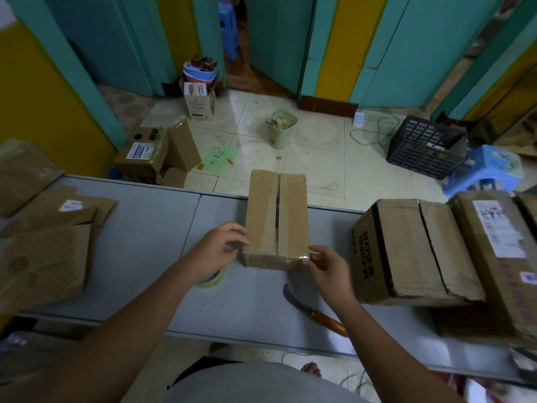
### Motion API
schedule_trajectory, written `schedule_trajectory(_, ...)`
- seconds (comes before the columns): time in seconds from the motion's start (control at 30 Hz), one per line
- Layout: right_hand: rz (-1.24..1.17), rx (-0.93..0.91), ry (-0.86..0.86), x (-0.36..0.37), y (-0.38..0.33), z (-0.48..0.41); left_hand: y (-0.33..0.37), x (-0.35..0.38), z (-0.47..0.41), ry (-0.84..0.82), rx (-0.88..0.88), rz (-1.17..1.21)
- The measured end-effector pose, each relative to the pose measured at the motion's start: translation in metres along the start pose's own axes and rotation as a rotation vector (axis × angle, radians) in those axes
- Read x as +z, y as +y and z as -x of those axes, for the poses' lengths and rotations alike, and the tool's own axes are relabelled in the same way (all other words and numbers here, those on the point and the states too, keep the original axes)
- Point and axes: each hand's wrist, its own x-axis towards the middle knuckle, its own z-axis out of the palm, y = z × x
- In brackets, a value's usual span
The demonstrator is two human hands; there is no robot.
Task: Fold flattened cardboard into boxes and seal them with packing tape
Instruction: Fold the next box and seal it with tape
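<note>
Fingers of the left hand [223,251] curl round the near-left corner of the small brown cardboard box [276,216]; we record this as a grip on that corner. The right hand [328,269] pinches the end of a strip of clear packing tape [304,258] at the near-right corner.

The box stands mid-way along the grey table [162,228], its two top flaps closed with a dark gap along the seam. We judge it light, stiff at the corners and yielding across the flaps, so hold belongs at the corners and edges, not over the seam. The tape looks thin and liable to wrinkle, so it should be kept taut.

A greenish tape roll [210,280] lies beneath the left hand, and an orange-handled curved knife [316,312] lies nearby.
</note>
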Motion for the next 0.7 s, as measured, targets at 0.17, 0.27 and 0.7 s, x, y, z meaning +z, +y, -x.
schedule_trajectory(0.17,-0.110,0.040,0.002,0.006,-0.001,0.007,0.017,0.045,0.009,0.331,-0.493,0.542)
schedule_trajectory(0.27,-0.199,0.060,-0.003,0.017,-0.009,0.017,0.030,0.069,0.006,0.395,-0.627,0.737)
schedule_trajectory(0.7,0.052,-0.042,0.130,-0.026,-0.017,0.007,0.015,0.028,-0.022,0.195,-0.402,0.516)
